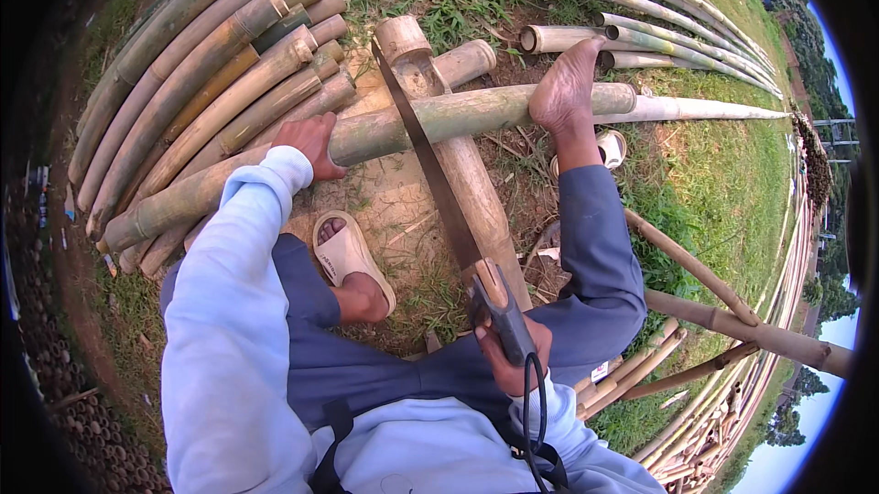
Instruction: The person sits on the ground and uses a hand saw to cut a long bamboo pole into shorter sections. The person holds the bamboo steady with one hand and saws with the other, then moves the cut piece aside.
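A green bamboo pole [476,116] lies crosswise in front of me, resting over a notched bamboo support [467,187]. My left hand [311,143] is wrapped round the pole left of the support. In my right hand [518,357], low near my lap, is the handle of a handsaw [434,178]. Its long dark blade slants up and to the left and crosses the pole close to the support; I cannot tell how deep it sits in the bamboo. My bare right foot [563,96] presses on the pole toward its right end.
Cut bamboo lengths [220,54] are piled at the left. Long poles [678,13] lie at the upper right, with more stacked at the far right. My left foot wears a sandal [343,251]; another sandal [612,148] lies behind my right foot. Crossed bamboo props [714,315] stand at my right.
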Available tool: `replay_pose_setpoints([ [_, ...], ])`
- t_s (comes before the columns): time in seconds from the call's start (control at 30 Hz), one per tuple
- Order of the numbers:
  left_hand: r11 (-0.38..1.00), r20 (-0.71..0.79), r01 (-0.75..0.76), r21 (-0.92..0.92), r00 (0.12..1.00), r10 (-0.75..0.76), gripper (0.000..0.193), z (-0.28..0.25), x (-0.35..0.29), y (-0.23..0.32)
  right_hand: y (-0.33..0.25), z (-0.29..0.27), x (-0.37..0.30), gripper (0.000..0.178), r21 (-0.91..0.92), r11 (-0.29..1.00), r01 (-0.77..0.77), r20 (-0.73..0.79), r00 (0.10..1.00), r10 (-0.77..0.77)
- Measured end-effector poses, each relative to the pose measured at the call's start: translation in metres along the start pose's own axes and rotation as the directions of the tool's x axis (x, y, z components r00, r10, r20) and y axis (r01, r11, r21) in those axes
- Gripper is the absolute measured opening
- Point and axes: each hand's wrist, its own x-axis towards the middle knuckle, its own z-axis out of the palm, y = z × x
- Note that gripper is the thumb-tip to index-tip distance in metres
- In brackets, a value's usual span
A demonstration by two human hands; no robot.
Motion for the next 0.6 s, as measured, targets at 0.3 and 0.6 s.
replay_pose_setpoints([
  [0.3,0.999,0.045,-0.014,0.032,0.999,0.012,0.072,-0.016,0.006,0.003,0.013,0.040,0.047,0.019,0.093,0.988,0.126,-0.053,0.991,-0.122],
  [0.6,0.999,0.036,-0.001,-0.033,0.999,0.002,0.076,0.004,-0.003,0.002,-0.004,0.026,0.051,0.017,0.035,0.998,0.044,-0.018,0.999,-0.044],
])
